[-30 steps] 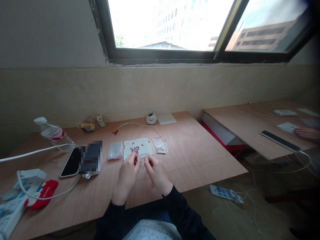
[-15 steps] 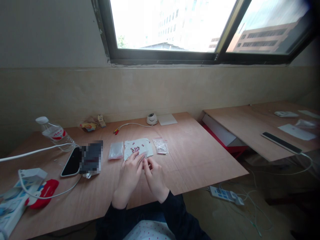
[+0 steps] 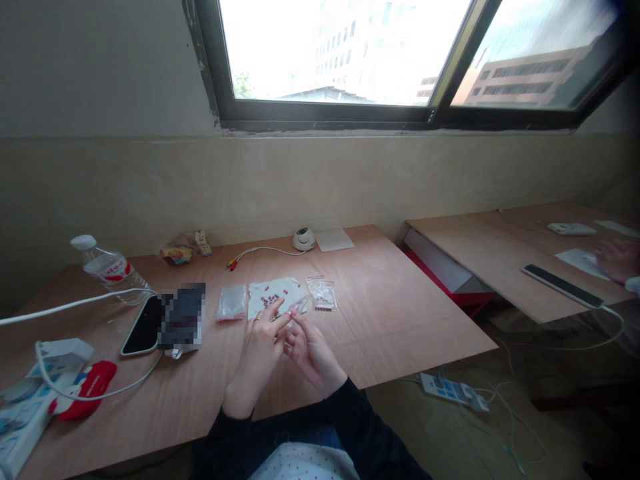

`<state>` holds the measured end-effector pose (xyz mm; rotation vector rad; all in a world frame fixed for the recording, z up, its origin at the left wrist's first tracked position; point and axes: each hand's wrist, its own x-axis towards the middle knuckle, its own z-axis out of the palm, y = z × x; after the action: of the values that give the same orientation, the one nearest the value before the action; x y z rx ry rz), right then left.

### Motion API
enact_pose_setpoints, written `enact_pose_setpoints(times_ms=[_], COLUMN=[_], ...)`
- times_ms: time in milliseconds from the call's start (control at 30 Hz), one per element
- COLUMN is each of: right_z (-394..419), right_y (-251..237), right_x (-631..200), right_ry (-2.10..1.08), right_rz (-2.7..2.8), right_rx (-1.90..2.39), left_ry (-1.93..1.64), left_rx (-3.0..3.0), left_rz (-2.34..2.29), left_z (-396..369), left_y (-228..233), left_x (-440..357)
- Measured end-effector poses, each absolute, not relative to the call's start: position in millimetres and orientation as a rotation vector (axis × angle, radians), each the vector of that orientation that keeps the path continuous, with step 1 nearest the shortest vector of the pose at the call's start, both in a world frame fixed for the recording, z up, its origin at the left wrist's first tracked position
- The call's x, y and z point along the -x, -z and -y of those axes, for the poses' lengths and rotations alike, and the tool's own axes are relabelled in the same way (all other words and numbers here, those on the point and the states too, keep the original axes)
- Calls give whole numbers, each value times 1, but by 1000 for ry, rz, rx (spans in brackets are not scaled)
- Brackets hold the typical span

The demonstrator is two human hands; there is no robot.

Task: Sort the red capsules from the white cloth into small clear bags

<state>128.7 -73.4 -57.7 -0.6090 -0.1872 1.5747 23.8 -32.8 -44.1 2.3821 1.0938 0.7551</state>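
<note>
My left hand (image 3: pixel 265 343) and my right hand (image 3: pixel 314 350) meet over the table just in front of a white cloth (image 3: pixel 254 300). Between their fingertips is a small clear plastic bag (image 3: pixel 301 304), pinched by both hands; its far end points toward the right. Small dark-red beads (image 3: pixel 270 299) lie scattered on the cloth, and my left fingers hide part of its near edge. Left of the cloth is a stack of clear bags (image 3: pixel 232 302). To its right lies a clear zip bag with small pieces inside (image 3: pixel 321 293).
At the left are a water bottle (image 3: pixel 115 270), a phone (image 3: pixel 141 327), a power strip (image 3: pixel 25 413) and a red pouch (image 3: pixel 89 393). A dome camera (image 3: pixel 303 239) with its cable stands near the wall. Another person's hand (image 3: pixel 617 259) rests over the neighbouring table (image 3: pixel 480 240).
My right hand has turned palm-up and its fingers have opened out somewhat, and the small bag now shows above the fingertips. Another person's hand has come in at the far right.
</note>
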Motion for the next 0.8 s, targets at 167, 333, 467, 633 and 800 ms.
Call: enact_pose_setpoints(times_ms=[167,333,467,633,800], right_z=[75,72,70,71,70], right_y=[55,59,76,100,111], right_x=[-135,-128,-112,-100,-104], right_ry=[-1496,-1339,-1097,-882,-806], right_rz=[214,351,561,740,804], right_rx=[615,772,930,1079,1108], left_ry=[-1236,-1408,-1038,-924,-878], left_rx=[-2041,-862,-282,-96,-45], left_rz=[-1037,-1014,-734,-646,-621], left_z=[40,34,30,28,23], left_y=[43,61,83,97,109], left_x=[-31,-48,-55,-53,-51])
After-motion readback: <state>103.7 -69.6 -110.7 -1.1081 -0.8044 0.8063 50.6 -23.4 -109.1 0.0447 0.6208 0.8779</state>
